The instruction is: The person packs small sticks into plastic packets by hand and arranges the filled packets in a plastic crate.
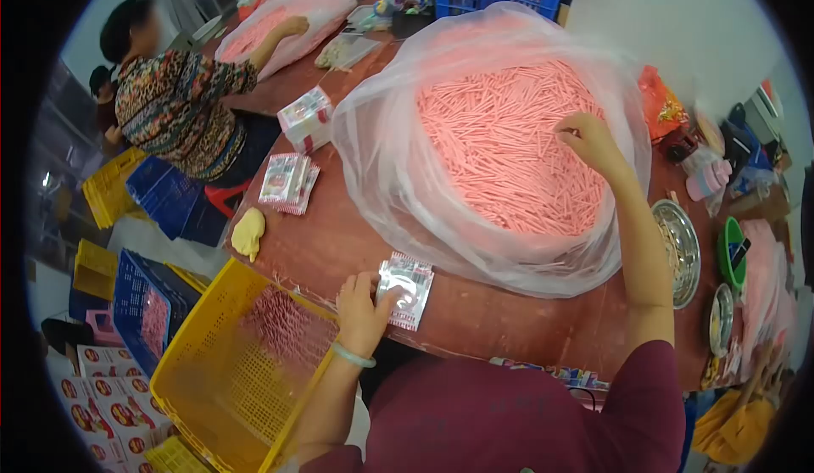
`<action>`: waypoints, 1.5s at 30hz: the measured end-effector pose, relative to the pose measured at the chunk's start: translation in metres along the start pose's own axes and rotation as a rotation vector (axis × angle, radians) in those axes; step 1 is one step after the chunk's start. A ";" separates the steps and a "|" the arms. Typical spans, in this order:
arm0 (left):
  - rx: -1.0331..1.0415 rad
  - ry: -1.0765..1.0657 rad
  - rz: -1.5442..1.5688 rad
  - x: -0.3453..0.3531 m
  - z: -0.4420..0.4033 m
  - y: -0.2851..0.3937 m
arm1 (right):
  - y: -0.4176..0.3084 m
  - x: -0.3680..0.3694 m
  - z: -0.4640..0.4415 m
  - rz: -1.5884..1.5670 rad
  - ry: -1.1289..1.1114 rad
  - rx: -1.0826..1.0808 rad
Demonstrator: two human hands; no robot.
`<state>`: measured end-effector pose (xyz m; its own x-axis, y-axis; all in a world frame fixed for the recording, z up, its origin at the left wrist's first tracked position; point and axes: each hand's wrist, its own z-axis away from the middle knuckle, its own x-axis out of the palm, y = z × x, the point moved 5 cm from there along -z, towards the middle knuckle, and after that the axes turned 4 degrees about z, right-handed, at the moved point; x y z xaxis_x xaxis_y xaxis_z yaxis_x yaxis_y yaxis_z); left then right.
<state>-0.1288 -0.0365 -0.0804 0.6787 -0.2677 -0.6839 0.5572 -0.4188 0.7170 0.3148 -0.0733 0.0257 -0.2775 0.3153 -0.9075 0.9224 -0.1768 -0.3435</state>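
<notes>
My left hand point(363, 310) is at the table's front edge, its thumb lying over the left side of a printed silver packet point(411, 293) and its fingers beside it. Over the large clear plastic bag point(373, 146), my right hand point(591, 140) hovers with fingers curled into a pinch. Whatever it may hold is too small to make out. The bag gapes wide and is heaped with thin pink sticks point(509, 142). Left of it on the table lie a small stack of similar packets point(287, 183) and a bundle of packets point(305, 119).
A yellow crate point(199, 337) with pink sticks in it stands below the table on my left. A yellow lump point(248, 234) sits on the table corner. Metal bowls point(691, 257) and a green basin point(731, 252) are at right. A co-worker point(174, 100) reaches into another pink-filled bag point(326, 2).
</notes>
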 end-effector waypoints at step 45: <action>0.005 0.193 0.205 0.017 0.003 -0.009 | 0.026 0.047 -0.107 0.364 -0.090 -0.411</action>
<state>-0.1234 -0.0399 -0.0990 0.8560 -0.1770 -0.4858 0.3969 -0.3772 0.8368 0.3545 0.0368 0.0004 0.0732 0.2180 -0.9732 0.9869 0.1249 0.1022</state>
